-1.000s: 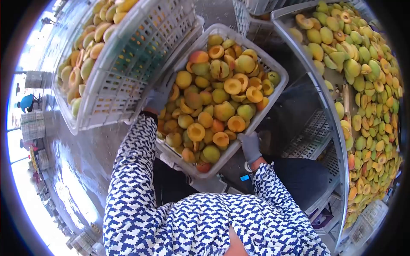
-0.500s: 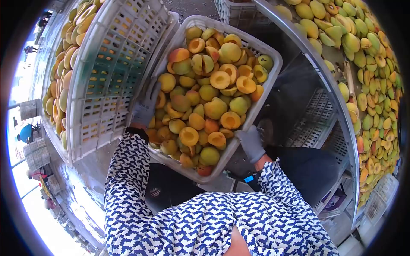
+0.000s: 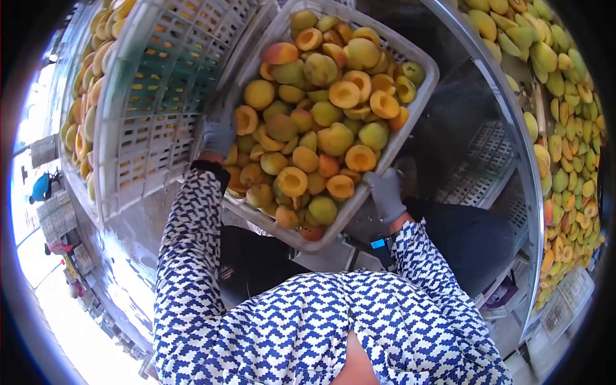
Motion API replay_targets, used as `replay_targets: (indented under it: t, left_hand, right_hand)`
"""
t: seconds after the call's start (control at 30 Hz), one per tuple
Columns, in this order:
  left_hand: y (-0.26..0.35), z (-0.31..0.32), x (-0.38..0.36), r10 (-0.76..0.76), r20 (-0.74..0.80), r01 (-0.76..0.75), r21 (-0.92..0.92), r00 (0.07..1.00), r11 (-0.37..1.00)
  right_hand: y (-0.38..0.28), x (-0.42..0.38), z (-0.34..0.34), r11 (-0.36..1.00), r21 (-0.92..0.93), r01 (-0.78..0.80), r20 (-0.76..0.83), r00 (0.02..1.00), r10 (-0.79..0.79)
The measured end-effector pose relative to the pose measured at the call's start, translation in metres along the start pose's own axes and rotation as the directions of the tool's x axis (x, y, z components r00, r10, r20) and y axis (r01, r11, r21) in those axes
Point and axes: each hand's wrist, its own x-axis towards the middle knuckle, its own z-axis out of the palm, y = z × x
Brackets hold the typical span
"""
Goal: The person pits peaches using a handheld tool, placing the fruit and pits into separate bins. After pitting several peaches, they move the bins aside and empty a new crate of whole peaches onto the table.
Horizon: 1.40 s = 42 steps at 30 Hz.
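A white plastic crate (image 3: 426, 90) full of yellow peaches (image 3: 327, 112), many of them halved and pitted, sits tilted in front of my legs. My left hand (image 3: 219, 136), in a grey glove, grips its left side; part of the fingers is blurred between this crate and the one beside it. On the lower right rim, my right hand (image 3: 386, 194), also gloved in grey, has its fingers closed around the edge. My right wrist carries a dark band with a small lit blue screen (image 3: 377, 244).
Close on the left stands another white crate (image 3: 138, 173), its slatted wall facing me, with halved peaches (image 3: 86, 122) behind it. A metal-edged table (image 3: 518, 122) heaped with peaches (image 3: 571, 160) curves along the right. Below its edge are more crates (image 3: 478, 167).
The full crate has shifted upward and slightly right in view, with both hands staying on it. The surroundings shift too, so the camera has also moved.
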Motion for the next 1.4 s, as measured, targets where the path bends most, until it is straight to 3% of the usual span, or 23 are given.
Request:
replay_targets:
  t: [0.13,0.2,0.23,0.3,0.33,0.43,0.47,0.5,0.53,0.6,0.63,0.7,0.87,0.9,0.93,1.0,1.07,1.13,1.17,1.2,1.23,1.3,1.4]
  left_hand:
    - [-0.007,-0.005,0.025,0.04,-0.242,-0.081,-0.159,0.969,0.984]
    - [0.032,-0.044,0.017,0.099,-0.392,-0.293,-0.476,0.915,0.829]
    - [0.04,-0.042,0.007,0.088,-0.368,-0.274,-0.494,0.926,0.825]
    - [0.049,-0.039,0.012,0.378,-0.248,-0.411,-0.098,0.892,0.906]
    - [0.051,-0.043,0.01,0.383,-0.248,-0.417,-0.103,0.89,0.903]
    - [0.055,-0.053,0.006,0.344,-0.127,-0.347,-0.008,0.93,0.938]
    - [0.055,-0.055,0.003,0.225,-0.087,-0.232,-0.067,0.97,0.97]
    - [0.053,-0.054,0.002,0.103,-0.038,-0.107,-0.123,0.994,0.987]
    - [0.054,-0.053,0.002,0.103,-0.044,-0.108,-0.127,0.994,0.986]
    - [0.052,-0.049,0.0,-0.068,0.098,0.072,-0.029,0.993,0.997]
    - [0.047,-0.05,-0.004,-0.075,0.094,0.077,-0.025,0.993,0.997]
    - [0.035,-0.054,-0.019,-0.021,0.305,0.031,-0.028,0.952,0.999]
    - [0.029,-0.068,-0.043,-0.119,0.19,0.152,-0.171,0.975,0.973]
    - [0.037,-0.084,-0.042,-0.237,0.142,0.263,-0.214,0.961,0.941]
    - [0.038,-0.093,-0.044,-0.352,0.102,0.366,-0.258,0.93,0.894]
    - [0.026,-0.073,-0.047,-0.28,0.011,0.276,-0.208,0.96,0.938]
    - [0.029,-0.073,-0.05,-0.248,-0.109,0.219,-0.225,0.963,0.95]
    - [0.029,-0.077,-0.039,-0.255,-0.137,0.218,-0.238,0.957,0.946]
    - [0.029,-0.078,-0.038,-0.27,-0.146,0.229,-0.25,0.952,0.941]
    - [0.031,-0.078,-0.036,-0.264,-0.149,0.222,-0.253,0.953,0.942]
    - [0.038,-0.079,-0.034,-0.238,-0.07,0.223,-0.175,0.969,0.959]
    - [0.042,-0.067,-0.026,-0.2,-0.009,0.198,-0.114,0.98,0.974]
    - [0.05,-0.022,-0.03,0.095,-0.064,-0.088,0.115,0.993,0.99]
  right_hand:
    - [-0.031,0.001,-0.001,0.981,0.158,0.112,0.012,0.993,-0.115]
    - [-0.058,-0.024,-0.012,0.997,0.076,0.027,0.027,0.999,-0.029]
    - [-0.038,-0.017,-0.011,0.998,0.028,0.05,0.057,0.997,-0.052]
    - [-0.027,-0.014,-0.016,0.992,-0.101,0.08,0.053,0.996,-0.075]
    - [-0.022,-0.012,-0.017,0.972,-0.206,0.115,0.047,0.993,-0.108]
    - [-0.06,-0.026,-0.038,0.944,-0.289,0.161,-0.004,0.986,-0.169]
    - [-0.078,-0.032,-0.045,0.939,-0.308,0.156,-0.048,0.983,-0.179]
    - [-0.073,-0.027,-0.046,0.863,-0.405,0.304,-0.134,0.913,-0.385]
    - [-0.081,-0.028,-0.047,0.86,-0.408,0.306,-0.137,0.911,-0.389]
    - [-0.102,-0.035,-0.042,0.436,-0.722,0.537,0.131,0.725,-0.677]
    - [-0.106,-0.036,-0.033,0.308,-0.791,0.528,0.199,0.699,-0.686]
    - [-0.103,-0.029,-0.02,0.265,-0.818,0.51,0.264,0.743,-0.615]
    - [-0.095,-0.013,-0.007,0.175,-0.875,0.452,0.349,0.838,-0.419]
    - [-0.086,-0.007,-0.012,0.229,-0.826,0.516,0.321,0.763,-0.56]
    - [-0.079,-0.003,-0.017,0.229,-0.821,0.522,0.329,0.761,-0.559]
    - [-0.08,0.001,-0.021,0.432,-0.695,0.575,0.253,0.758,-0.602]
    - [-0.085,-0.002,-0.026,0.493,-0.603,0.628,0.199,0.716,-0.669]
    - [-0.088,-0.004,-0.03,0.758,-0.395,0.519,0.052,0.836,-0.545]
    - [-0.094,-0.011,-0.033,0.758,-0.394,0.52,0.051,0.836,-0.546]
    - [-0.103,-0.02,-0.035,0.938,0.032,0.346,0.099,0.932,-0.348]
    - [-0.109,-0.026,-0.036,0.902,0.429,0.055,0.235,0.957,-0.171]
    - [-0.107,-0.029,-0.035,0.842,0.54,0.013,0.264,0.947,-0.184]
    - [-0.106,-0.042,-0.04,0.708,0.704,-0.057,0.273,0.942,-0.196]
